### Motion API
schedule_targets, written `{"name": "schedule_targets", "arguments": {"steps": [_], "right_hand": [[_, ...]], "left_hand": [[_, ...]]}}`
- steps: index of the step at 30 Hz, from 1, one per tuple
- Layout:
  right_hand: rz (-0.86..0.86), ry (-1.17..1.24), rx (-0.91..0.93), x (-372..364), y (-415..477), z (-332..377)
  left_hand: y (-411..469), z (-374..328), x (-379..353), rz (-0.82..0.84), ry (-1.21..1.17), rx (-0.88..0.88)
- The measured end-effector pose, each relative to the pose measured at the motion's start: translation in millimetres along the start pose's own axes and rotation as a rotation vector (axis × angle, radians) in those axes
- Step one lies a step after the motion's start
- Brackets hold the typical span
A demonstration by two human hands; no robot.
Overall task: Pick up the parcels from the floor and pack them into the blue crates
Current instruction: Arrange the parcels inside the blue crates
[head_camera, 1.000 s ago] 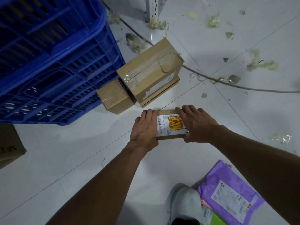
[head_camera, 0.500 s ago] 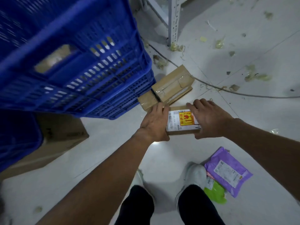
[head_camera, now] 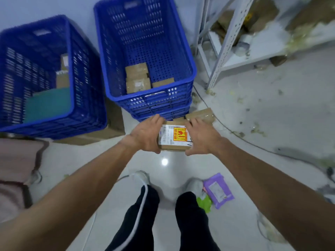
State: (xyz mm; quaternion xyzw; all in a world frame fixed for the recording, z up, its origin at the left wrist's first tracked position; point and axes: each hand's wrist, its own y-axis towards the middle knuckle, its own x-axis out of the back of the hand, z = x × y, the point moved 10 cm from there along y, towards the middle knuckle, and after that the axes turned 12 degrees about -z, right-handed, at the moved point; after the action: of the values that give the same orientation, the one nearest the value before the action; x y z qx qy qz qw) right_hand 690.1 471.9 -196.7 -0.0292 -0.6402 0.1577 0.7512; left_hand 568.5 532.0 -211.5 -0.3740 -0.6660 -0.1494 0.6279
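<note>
A small brown parcel (head_camera: 173, 136) with a white label and a yellow-red sticker is held off the floor between my hands. My left hand (head_camera: 146, 136) grips its left side and my right hand (head_camera: 201, 136) grips its right side, thumbs wrapped round the near corners. Just beyond it stands a blue crate (head_camera: 150, 98) with several brown parcels (head_camera: 137, 78) inside. A second blue crate (head_camera: 72, 105) to the left holds a teal item (head_camera: 47, 104) and a box. More brown boxes (head_camera: 201, 114) lie on the floor against the nearer crate.
A purple mailer (head_camera: 218, 190) and a green bag (head_camera: 204, 203) lie by my right foot. A white metal rack (head_camera: 226, 42) stands at the right rear, a cable (head_camera: 253, 144) crosses the littered floor, and a pink mat (head_camera: 16, 160) lies at the left.
Both hands have lifted the labelled parcel off the floor. The view rose and tilted up, so both crates now show from above.
</note>
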Motion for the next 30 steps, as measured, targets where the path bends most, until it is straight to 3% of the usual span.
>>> {"name": "schedule_targets", "arguments": {"steps": [9,18,24,30], "right_hand": [[-0.084,-0.177,0.218,140.8,42.5,129.5],[-0.255,-0.324,0.364,242.0,121.9,302.3],[-0.295,-0.300,0.441,257.2,155.0,389.2],[-0.270,-0.326,0.464,252.3,195.3,425.1]], "left_hand": [[-108.1,81.0,138.4,-0.176,-0.027,0.200],[-218.2,227.4,258.0,-0.420,0.015,0.300],[-274.0,297.5,276.5,-0.475,-0.026,0.354],[-287.1,346.3,270.7,-0.471,-0.026,0.413]]}}
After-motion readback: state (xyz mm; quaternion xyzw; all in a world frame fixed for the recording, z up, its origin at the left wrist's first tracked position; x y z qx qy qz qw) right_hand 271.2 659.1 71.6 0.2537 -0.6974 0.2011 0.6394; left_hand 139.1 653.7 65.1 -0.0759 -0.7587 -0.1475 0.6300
